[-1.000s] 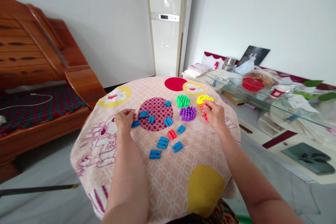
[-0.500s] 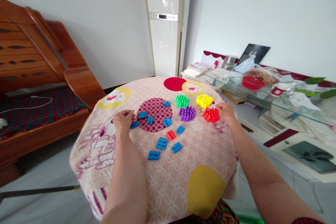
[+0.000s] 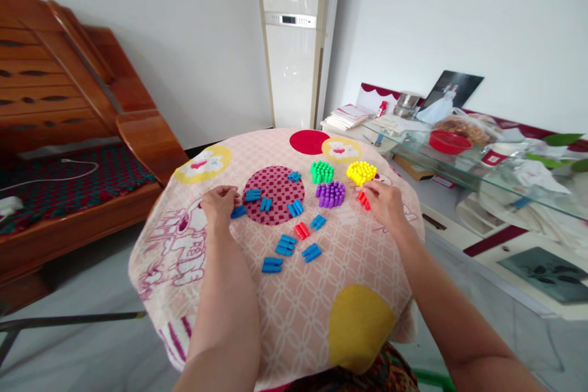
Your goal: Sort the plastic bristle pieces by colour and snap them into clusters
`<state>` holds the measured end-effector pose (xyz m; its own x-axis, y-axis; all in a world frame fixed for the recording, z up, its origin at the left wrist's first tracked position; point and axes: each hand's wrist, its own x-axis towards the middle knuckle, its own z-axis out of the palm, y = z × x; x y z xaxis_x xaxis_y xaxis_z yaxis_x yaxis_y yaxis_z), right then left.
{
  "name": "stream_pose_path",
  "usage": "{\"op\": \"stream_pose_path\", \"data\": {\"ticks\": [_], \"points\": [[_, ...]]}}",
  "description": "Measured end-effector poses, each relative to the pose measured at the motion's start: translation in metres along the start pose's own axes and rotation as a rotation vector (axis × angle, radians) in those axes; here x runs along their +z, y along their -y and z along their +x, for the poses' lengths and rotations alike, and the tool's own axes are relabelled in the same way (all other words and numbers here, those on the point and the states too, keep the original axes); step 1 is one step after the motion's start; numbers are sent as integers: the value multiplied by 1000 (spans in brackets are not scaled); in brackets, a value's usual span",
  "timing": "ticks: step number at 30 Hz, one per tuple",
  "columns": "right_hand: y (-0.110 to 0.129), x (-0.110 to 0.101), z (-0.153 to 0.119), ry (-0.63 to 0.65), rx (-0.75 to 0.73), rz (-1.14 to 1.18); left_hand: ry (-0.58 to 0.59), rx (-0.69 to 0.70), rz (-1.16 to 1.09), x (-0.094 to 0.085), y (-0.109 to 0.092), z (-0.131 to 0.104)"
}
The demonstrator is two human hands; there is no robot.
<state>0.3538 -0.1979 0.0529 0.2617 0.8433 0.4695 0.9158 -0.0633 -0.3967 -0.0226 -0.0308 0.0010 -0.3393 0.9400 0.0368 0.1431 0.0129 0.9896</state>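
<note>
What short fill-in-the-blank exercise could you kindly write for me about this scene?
In front of the cluster of upright yellow plastic pegs, the right hand partly hides some ____ pegs.
The small plastic piece nearest the left hand is ____.
Behind the cluster of upright purple plastic pegs, and left of the yellow ones, stands a ____ cluster of pegs.
Missing words: red; blue; green.
</note>
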Motion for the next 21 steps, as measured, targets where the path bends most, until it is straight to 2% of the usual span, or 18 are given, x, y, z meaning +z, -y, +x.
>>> {"op": "stream_pose_path", "data": {"ticks": [3,7,9,12,17,19,21], "points": [[44,18,-21,141,-222,168,-4,14,0,0,2,0],[93,46,-38,335,-440,105,11,0,-3,-1,3,2],[109,55,-42,423,-512,27,11,-1,2,-1,2,2],[119,63,-45,495,-583,-36,1,-5,3,-1,1,1],[117,67,-52,441,-611,80,0,-24,20,-1,-1,2],[114,66,-54,362,-534,176,-2,-30,28,-1,-1,3],[108,60,-52,259,-392,313,-4,-27,26,-1,1,4]]}}
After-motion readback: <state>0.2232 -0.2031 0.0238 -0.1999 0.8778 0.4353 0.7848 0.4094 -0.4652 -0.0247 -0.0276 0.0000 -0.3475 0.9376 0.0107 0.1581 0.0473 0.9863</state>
